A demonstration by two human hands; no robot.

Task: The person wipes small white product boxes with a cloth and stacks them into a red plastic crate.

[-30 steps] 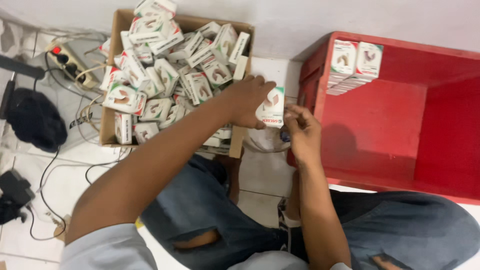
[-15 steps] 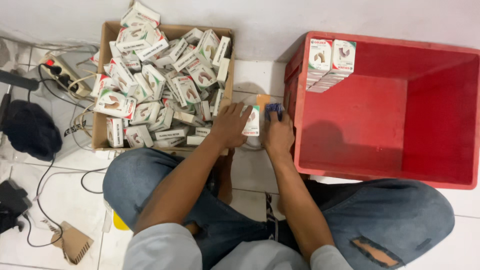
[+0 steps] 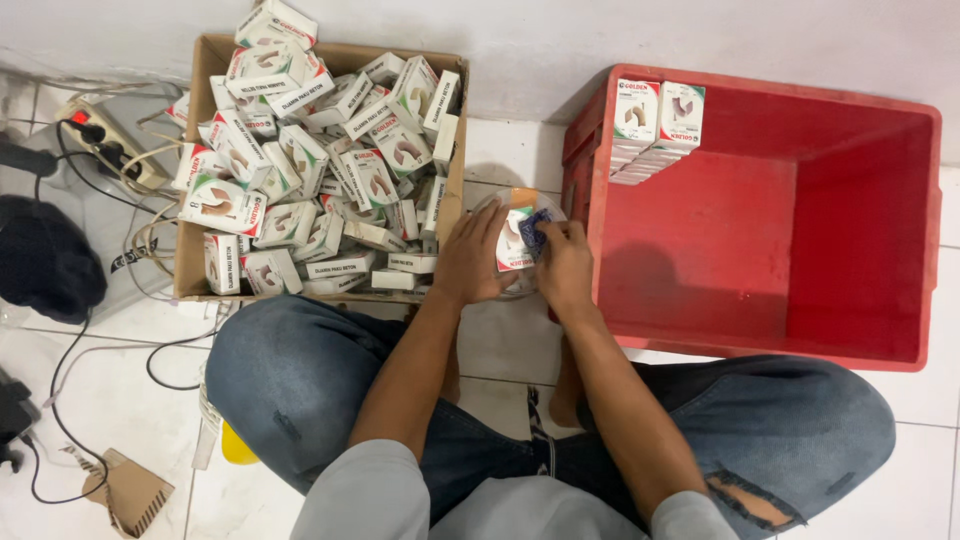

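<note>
Between cardboard box [image 3: 190, 250] and red crate [image 3: 760, 215], above a clear round container [image 3: 500, 290]: left hand [image 3: 470, 255] gripping small white carton [image 3: 513, 240]; right hand [image 3: 565, 262] pinching small blue item [image 3: 533, 228] against it; apparently fitting; next needing steady alignment.

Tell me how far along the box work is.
Done: two short rows of small boxes stand in the red crate, far left corner; the crate is otherwise bare. In hand: the left hand holds one small white box while the right hand presses a small blue item against it. Left: the cardboard carton is heaped with loose boxes, so most remains.
</note>
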